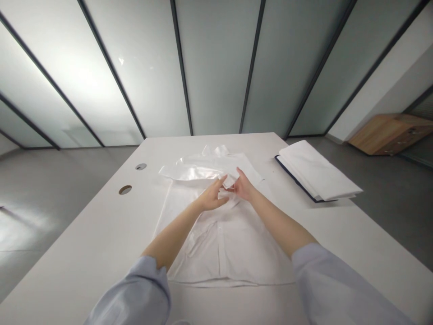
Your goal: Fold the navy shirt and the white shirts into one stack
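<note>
A white button-front shirt (243,243) lies spread on the white table in front of me, its hem toward me. Across its upper part rests a crinkled clear plastic bag (192,169), shiny with reflected light. My left hand (212,197) is over the shirt's upper middle at the bag's near edge, thumb and fingers apart. Close beside it, my right hand (242,186) has its fingers curled on a bit of the clear plastic between the hands. Some fingertips are hard to make out against the white material.
On the table's right side lies a stack of folded white cloth (318,169) with a dark navy piece (294,178) beneath. Two round cable holes (125,189) mark the left side of the table (98,239). A wooden cabinet (389,133) stands at far right, frosted glass panels behind.
</note>
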The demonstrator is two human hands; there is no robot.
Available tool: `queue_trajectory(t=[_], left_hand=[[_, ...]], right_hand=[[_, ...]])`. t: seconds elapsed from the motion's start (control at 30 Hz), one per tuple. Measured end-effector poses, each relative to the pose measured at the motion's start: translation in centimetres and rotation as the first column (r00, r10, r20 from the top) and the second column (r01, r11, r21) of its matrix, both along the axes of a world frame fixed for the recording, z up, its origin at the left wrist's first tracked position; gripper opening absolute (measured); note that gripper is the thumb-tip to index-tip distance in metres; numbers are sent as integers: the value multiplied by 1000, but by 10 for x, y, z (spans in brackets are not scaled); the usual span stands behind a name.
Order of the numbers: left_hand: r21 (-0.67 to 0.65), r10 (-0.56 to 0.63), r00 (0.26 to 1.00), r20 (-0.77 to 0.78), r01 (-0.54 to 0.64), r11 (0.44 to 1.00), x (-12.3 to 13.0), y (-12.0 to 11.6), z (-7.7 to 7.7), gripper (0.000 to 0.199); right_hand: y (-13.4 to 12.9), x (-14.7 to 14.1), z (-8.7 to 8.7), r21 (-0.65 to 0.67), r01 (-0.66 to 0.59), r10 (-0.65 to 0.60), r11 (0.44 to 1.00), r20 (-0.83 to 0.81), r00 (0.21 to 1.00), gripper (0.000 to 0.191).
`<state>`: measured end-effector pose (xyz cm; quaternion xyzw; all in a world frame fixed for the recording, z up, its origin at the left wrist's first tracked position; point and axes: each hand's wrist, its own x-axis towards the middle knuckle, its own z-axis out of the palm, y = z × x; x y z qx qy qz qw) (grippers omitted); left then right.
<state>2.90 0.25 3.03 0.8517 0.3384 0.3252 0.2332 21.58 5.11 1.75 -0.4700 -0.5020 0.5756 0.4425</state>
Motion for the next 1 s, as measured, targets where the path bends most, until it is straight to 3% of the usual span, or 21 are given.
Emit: queue_trajectory(t=[0.1, 0.17, 0.23, 0.33, 0.4, 0.5, 0.6, 0.8, 0.87, 0.97, 1.0], left_hand=[[12, 67, 987, -147, -66, 998, -9, -14, -2, 56], [87, 223, 954, -201, -209, 974, -25, -16, -7, 44], [210, 397, 891, -221, -354, 911, -44, -15, -12, 40], [346, 580, 776, -246, -488, 801, -71, -6, -19, 55], [358, 642, 703, -306, -540, 762, -88, 4, -21, 72], [332, 683, 605, -408, -599, 729, -107, 22, -20, 77], [325, 679, 556, -480, -606, 726, -117, 39, -16, 72], [274, 604, 558, -569, -564, 779, -126, 63, -8, 68], [270, 641, 537, -549, -611, 744, -132, 66, -7, 61], [276, 735, 467, -491, -717, 640, -143, 68, -8, 53], [273, 737, 457, -497, -724, 634, -147, 67, -9, 51]], right_hand=[[2, -6, 7, -86, 95, -109, 992, -177, 978, 18], [0, 0, 10, -65, 177, -186, 982, -193, 963, 13], [-6, 13, 12, -18, 213, -213, 977, -176, 961, 13], [-21, 41, 13, -24, 236, -237, 971, -152, 960, 12], [-34, 62, 13, -98, 273, -286, 957, -159, 945, 12], [-52, 89, 12, -223, 352, -389, 909, -155, 908, 11], [-69, 105, 11, -258, 378, -416, 889, -107, 903, 11], [-107, 104, 16, -65, 291, -295, 955, -65, 953, 14], [-116, 105, 18, -42, 262, -265, 964, -103, 959, 14], [-123, 112, 15, -72, 258, -267, 963, -161, 950, 13], [-125, 115, 13, -99, 243, -255, 965, -134, 958, 13]])
